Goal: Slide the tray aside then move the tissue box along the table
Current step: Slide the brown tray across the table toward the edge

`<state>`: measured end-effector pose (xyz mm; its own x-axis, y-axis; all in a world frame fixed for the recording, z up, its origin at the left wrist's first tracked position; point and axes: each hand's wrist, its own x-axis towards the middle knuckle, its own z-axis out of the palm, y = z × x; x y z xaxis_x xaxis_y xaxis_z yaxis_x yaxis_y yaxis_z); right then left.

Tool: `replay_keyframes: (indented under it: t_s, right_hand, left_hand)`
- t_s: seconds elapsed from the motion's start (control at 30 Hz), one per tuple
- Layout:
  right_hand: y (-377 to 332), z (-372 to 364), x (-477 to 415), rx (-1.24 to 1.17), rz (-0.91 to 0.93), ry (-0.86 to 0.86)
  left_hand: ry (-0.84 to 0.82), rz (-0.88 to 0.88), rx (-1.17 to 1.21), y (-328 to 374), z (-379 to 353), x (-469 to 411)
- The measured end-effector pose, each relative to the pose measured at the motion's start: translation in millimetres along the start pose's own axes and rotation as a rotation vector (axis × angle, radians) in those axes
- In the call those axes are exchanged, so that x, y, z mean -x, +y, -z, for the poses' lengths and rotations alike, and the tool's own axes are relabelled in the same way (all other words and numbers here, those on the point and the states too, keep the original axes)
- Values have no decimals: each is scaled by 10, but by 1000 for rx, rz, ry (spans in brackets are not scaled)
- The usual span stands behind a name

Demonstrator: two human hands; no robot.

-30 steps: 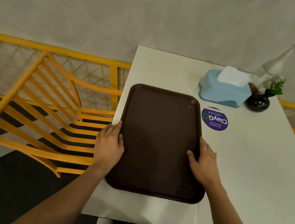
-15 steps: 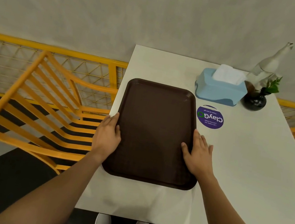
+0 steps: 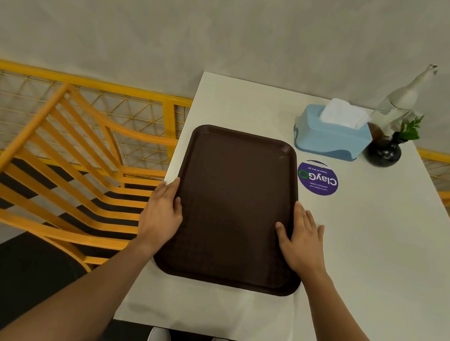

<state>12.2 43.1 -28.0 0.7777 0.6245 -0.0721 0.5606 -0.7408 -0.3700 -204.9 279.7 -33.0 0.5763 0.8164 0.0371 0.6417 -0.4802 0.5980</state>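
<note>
- A plain grey wall backs a white bench (image 3: 365, 268); a yellow chair (image 3: 62, 173) and yellow railing stand off its left side.
- A brown tray (image 3: 234, 207) lies flat on the bench near the left edge, its long axis running near to far, its far right corner just short of the tissue box (image 3: 332, 134).
- The left hand (image 3: 161, 216) rests on the tray's left rim, thumb over the rim and fingers along the outside; the right hand (image 3: 299, 242) mirrors it on the right rim. Each grip is a loose, half-open clasp on the rim, holding nothing but the tray.
- The tray sits between the two hands, so either hand could push it sideways. There is little bench to the left and plenty to the right, so a slide to the right looks the easier one.
- The box stands at the far right, well beyond both hands; its long axis runs left to right, with tissue sticking up from the top. The right hand is the nearer one to it.
- A round purple sticker (image 3: 317, 178) lies between the box and the right hand; a dark vase (image 3: 383, 153) with a green sprig and a glass bottle (image 3: 402, 99) stand just right of the box and could be knocked if it moves that way.
- Judging by this, the tray step is in hand and the box is untouched.
</note>
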Motion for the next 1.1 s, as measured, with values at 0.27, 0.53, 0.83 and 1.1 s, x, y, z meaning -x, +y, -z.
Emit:
replay_keyframes:
  t_s: [0.27,0.53,0.83,1.1]
  right_hand:
    - [12,-17,-23,7,-21,-9]
    - [0,1,-20,-12,-27,-18]
    - [-49,214,-80,-204,-106,24]
    - [63,485,-324,-263,-162,156]
  left_hand:
    - [5,-9,3,1,-9,4]
    - [-17,1,56,-1,14,-16]
    - [-33,-78,77,120,194,-154]
    - [-75,-162,147,731,119,-506]
